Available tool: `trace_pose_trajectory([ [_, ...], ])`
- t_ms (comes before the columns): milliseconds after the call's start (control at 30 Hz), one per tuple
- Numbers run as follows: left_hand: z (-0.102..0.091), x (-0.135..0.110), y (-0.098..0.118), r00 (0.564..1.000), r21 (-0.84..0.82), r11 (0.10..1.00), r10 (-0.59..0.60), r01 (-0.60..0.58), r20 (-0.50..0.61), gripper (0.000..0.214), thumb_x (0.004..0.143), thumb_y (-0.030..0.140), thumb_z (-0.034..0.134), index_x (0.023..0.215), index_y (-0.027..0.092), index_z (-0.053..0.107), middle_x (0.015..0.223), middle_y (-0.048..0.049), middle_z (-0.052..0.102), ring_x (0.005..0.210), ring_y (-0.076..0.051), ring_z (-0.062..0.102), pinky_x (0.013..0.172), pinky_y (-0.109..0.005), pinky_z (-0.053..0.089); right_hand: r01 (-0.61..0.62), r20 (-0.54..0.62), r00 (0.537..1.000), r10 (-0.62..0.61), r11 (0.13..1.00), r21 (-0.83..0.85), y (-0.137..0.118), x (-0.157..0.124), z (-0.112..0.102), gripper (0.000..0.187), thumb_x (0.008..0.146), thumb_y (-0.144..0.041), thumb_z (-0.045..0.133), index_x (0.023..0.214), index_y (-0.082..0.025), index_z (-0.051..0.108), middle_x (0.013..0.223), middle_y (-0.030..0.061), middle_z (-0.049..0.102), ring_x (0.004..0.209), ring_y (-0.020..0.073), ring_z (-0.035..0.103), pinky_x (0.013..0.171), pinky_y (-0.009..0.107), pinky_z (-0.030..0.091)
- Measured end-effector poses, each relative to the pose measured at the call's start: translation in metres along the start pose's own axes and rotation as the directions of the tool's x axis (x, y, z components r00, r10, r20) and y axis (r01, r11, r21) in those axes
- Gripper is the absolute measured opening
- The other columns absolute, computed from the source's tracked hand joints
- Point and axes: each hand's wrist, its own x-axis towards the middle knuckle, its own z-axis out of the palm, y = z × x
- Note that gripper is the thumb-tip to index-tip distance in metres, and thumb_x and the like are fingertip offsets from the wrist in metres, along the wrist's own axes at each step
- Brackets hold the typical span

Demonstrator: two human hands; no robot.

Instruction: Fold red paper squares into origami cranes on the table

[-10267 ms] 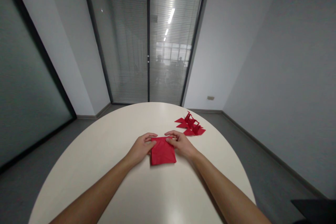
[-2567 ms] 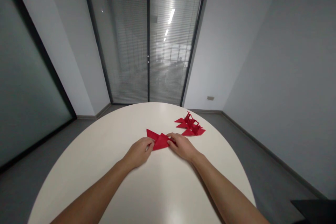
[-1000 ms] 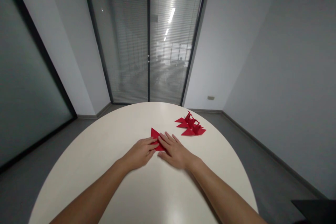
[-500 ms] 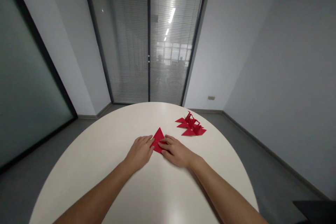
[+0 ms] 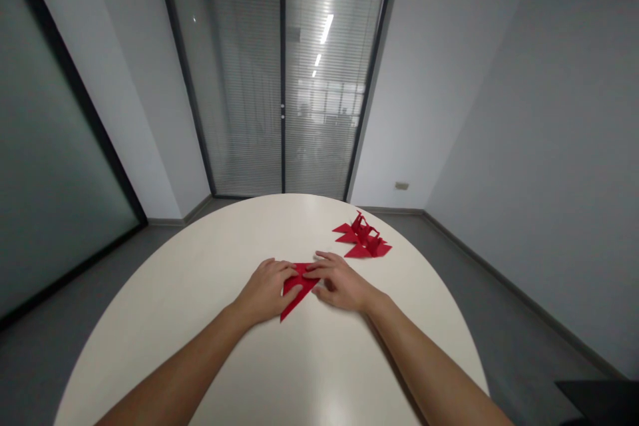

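Note:
A folded piece of red origami paper [image 5: 294,294] lies on the table between my hands, in a triangular shape with one point towards me. My left hand [image 5: 267,289] holds its left side, the thumb across the red surface and the fingers over the upper edge. At the upper right corner, my right hand [image 5: 344,281] has its fingertips on the paper, with the thumb bent below. Part of the paper is hidden under the fingers. Several red paper cranes [image 5: 364,239] stand close together, beyond my right hand.
The round white table [image 5: 214,359] has its curved far edge just behind the cranes. Past it are a glass partition with blinds [image 5: 244,113] and grey walls. A dark object [image 5: 599,399] juts in at the lower right.
The red paper has turned: its point was facing away from me and now faces towards me, at the lower left. My hands have shifted slightly around it. The cranes stay put.

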Motion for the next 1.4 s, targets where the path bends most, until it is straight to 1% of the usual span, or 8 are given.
trace_pose_trajectory([
  [67, -0.002, -0.002, 0.002, 1.000, -0.011, 1.000, 0.002, -0.001, 0.019, 0.032, 0.092, 0.039, 0.061, 0.120, 0.026, 0.069, 0.130, -0.0077, 0.068, 0.120, -0.027, 0.061, 0.114, -0.051, 0.033, -0.011, 0.006, 1.000, 0.011, 1.000, 0.002, 0.000, 0.000, -0.001, 0.046, 0.085, -0.024, 0.065, 0.130, -0.029, 0.067, 0.131, 0.0065, 0.068, 0.139, 0.0338, 0.045, 0.116, 0.058, 0.029],
  [267, -0.007, -0.005, 0.003, 0.998, -0.046, 0.999, 0.021, -0.019, 0.051, 0.044, 0.087, 0.042, 0.067, 0.127, 0.027, 0.065, 0.136, -0.0072, 0.065, 0.125, -0.028, 0.058, 0.116, -0.051, 0.031, 0.018, -0.011, 1.000, -0.018, 0.998, 0.062, -0.001, 0.000, -0.002, 0.044, 0.086, -0.016, 0.060, 0.128, -0.022, 0.068, 0.126, 0.0095, 0.069, 0.115, 0.0234, 0.064, 0.102, 0.038, 0.048],
  [400, -0.007, -0.005, 0.004, 0.999, -0.036, 0.999, 0.034, -0.033, 0.013, 0.030, 0.089, 0.033, 0.063, 0.118, 0.027, 0.070, 0.120, -0.0051, 0.073, 0.115, -0.027, 0.060, 0.103, -0.043, 0.044, -0.010, -0.018, 1.000, 0.011, 0.998, 0.062, -0.003, -0.001, -0.002, 0.036, 0.088, -0.016, 0.059, 0.121, -0.024, 0.071, 0.121, 0.0077, 0.072, 0.113, 0.0231, 0.064, 0.100, 0.037, 0.049],
  [567, -0.007, -0.004, 0.007, 0.999, -0.011, 0.999, 0.040, -0.040, 0.023, 0.027, 0.088, 0.022, 0.059, 0.112, 0.026, 0.071, 0.111, -0.0041, 0.074, 0.102, -0.025, 0.063, 0.093, -0.039, 0.047, -0.017, -0.015, 1.000, 0.018, 0.997, 0.075, -0.004, -0.001, -0.001, 0.040, 0.084, -0.011, 0.057, 0.119, -0.023, 0.072, 0.115, 0.0062, 0.074, 0.108, 0.0229, 0.065, 0.097, 0.035, 0.049],
  [767, -0.007, -0.005, 0.011, 0.998, 0.017, 0.999, 0.049, -0.049, 0.025, 0.030, 0.090, 0.037, 0.064, 0.117, 0.026, 0.069, 0.115, -0.0049, 0.073, 0.104, -0.028, 0.063, 0.093, -0.042, 0.046, -0.061, -0.035, 0.997, 0.065, 0.991, 0.115, -0.001, -0.001, 0.002, 0.044, 0.078, -0.007, 0.057, 0.116, -0.022, 0.072, 0.110, 0.0058, 0.074, 0.101, 0.0221, 0.065, 0.092, 0.033, 0.050],
  [933, -0.006, -0.003, 0.011, 0.998, 0.026, 0.998, 0.054, -0.055, 0.035, 0.028, 0.092, 0.032, 0.060, 0.119, 0.025, 0.068, 0.118, -0.0047, 0.073, 0.107, -0.027, 0.064, 0.095, -0.042, 0.047, -0.089, -0.055, 0.994, 0.096, 0.989, 0.115, 0.001, 0.000, 0.006, 0.042, 0.077, -0.004, 0.056, 0.112, -0.021, 0.073, 0.106, 0.0059, 0.073, 0.097, 0.0207, 0.065, 0.089, 0.031, 0.050],
  [1167, -0.002, 0.002, 0.014, 1.000, 0.061, 0.998, -0.016, 0.015, 0.014, 0.025, 0.092, 0.029, 0.059, 0.114, 0.024, 0.068, 0.117, -0.0056, 0.073, 0.104, -0.026, 0.066, 0.090, -0.038, 0.049, -0.009, -0.122, 0.992, 0.017, 0.998, 0.068, -0.003, 0.003, 0.007, 0.020, 0.083, -0.005, 0.057, 0.089, -0.020, 0.069, 0.108, 0.0061, 0.070, 0.100, 0.0200, 0.064, 0.091, 0.032, 0.050],
  [1400, -0.006, 0.003, 0.014, 0.998, 0.120, 0.991, -0.063, 0.063, -0.006, 0.028, 0.095, 0.019, 0.050, 0.117, 0.024, 0.068, 0.117, -0.0041, 0.074, 0.103, -0.024, 0.065, 0.091, -0.037, 0.051, 0.057, -0.227, 0.973, -0.040, 0.996, 0.068, -0.011, 0.008, 0.009, 0.022, 0.086, -0.006, 0.057, 0.100, -0.021, 0.066, 0.116, 0.0065, 0.067, 0.105, 0.0199, 0.063, 0.094, 0.033, 0.050],
])
